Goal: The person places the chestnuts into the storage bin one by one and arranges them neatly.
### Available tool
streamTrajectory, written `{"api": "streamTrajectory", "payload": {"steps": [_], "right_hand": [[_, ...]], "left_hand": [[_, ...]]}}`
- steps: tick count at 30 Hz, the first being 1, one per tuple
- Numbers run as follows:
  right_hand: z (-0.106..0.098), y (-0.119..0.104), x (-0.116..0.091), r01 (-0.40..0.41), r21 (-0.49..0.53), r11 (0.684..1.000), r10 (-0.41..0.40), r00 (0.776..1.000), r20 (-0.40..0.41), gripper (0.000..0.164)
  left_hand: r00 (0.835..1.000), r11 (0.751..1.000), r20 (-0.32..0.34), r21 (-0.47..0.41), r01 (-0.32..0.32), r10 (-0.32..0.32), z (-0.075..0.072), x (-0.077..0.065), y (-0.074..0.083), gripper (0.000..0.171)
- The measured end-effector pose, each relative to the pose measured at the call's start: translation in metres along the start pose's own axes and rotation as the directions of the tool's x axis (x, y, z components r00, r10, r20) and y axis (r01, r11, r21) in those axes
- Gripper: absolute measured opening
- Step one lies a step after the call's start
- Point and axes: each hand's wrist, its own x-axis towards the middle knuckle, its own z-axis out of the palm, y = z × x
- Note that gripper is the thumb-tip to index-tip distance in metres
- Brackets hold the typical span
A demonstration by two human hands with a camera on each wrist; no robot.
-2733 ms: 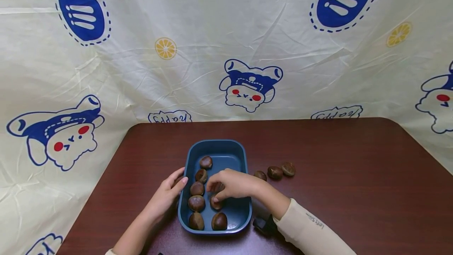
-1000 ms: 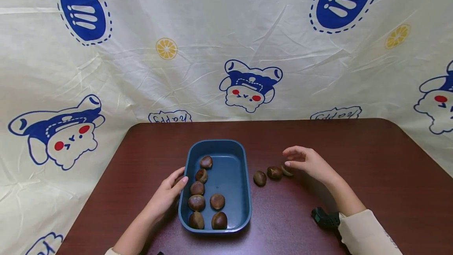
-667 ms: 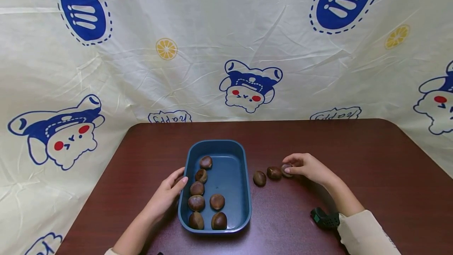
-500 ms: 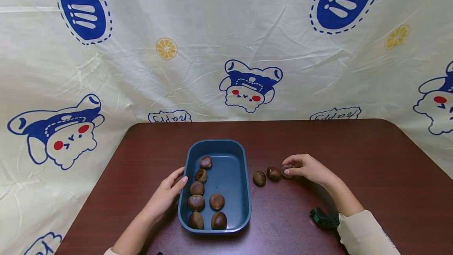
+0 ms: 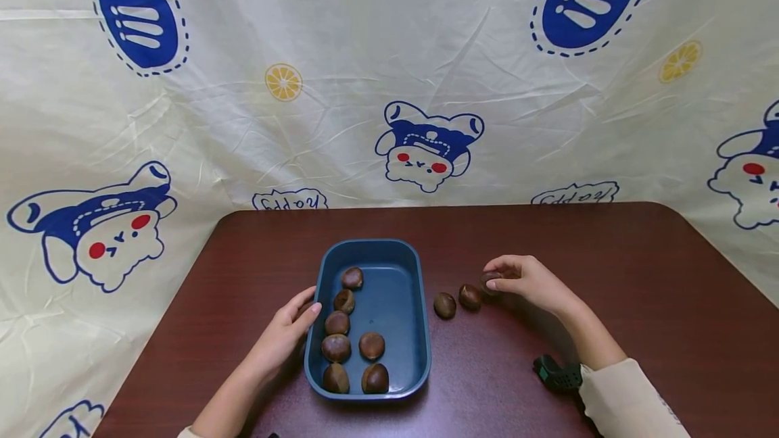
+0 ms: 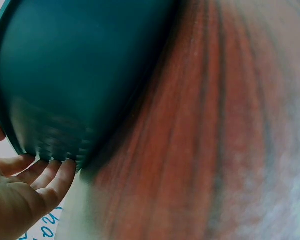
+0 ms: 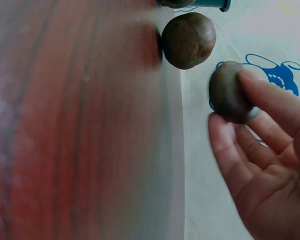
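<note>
My right hand pinches a chestnut between thumb and fingers. In the right wrist view, the nut is held up with a gap between it and another chestnut. To the left of that hand on the table lie two more chestnuts, a glossy one and a duller one. My left hand rests against the left side of a blue tray, thumb at the rim, fingertips touching the outer wall in the left wrist view. Several chestnuts sit inside, a left column and two beside it.
The dark reddish-brown table ends at a back edge before a pale cloth printed with blue cartoon figures. A black wrist device is at my right wrist.
My right hand left the nut it was placing in the tray, moved right to the farthest chestnut on the table, gripped it and raised it slightly. The left hand stays put.
</note>
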Motion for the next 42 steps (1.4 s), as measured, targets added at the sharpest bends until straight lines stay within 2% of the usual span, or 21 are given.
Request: {"api": "streamTrajectory", "payload": {"steps": [4,9,15,22,33,42], "right_hand": [[0.001,-0.008,0.002,0.024,-0.018,1.0,-0.025,0.999,-0.049,0.03],[0.005,-0.02,0.003,0.039,0.048,0.998,-0.035,0.997,-0.075,0.034],[0.012,-0.035,0.007,0.077,0.143,0.987,-0.066,0.995,-0.081,0.032],[0.025,-0.059,0.016,0.12,0.143,0.982,-0.111,0.992,-0.067,0.032],[0.059,-0.094,0.037,0.205,0.154,0.967,-0.218,0.973,0.071,0.027],[0.092,-0.112,0.054,0.276,0.058,0.96,-0.281,0.947,0.152,0.026]], "left_hand": [[1.0,1.0,-0.015,0.001,0.001,-0.001,-0.001,0.0,-0.002,0.046],[1.0,1.0,-0.023,0.002,-0.002,0.002,-0.001,0.001,-0.002,0.046],[1.0,1.0,-0.006,0.001,-0.006,0.006,-0.002,0.001,-0.003,0.048],[1.0,1.0,0.003,-0.006,-0.006,0.006,-0.002,0.002,-0.004,0.048],[1.0,1.0,-0.014,0.006,-0.004,0.004,-0.002,0.001,-0.002,0.047],[1.0,1.0,-0.012,0.008,-0.001,0.001,-0.002,0.001,-0.003,0.047]]}}
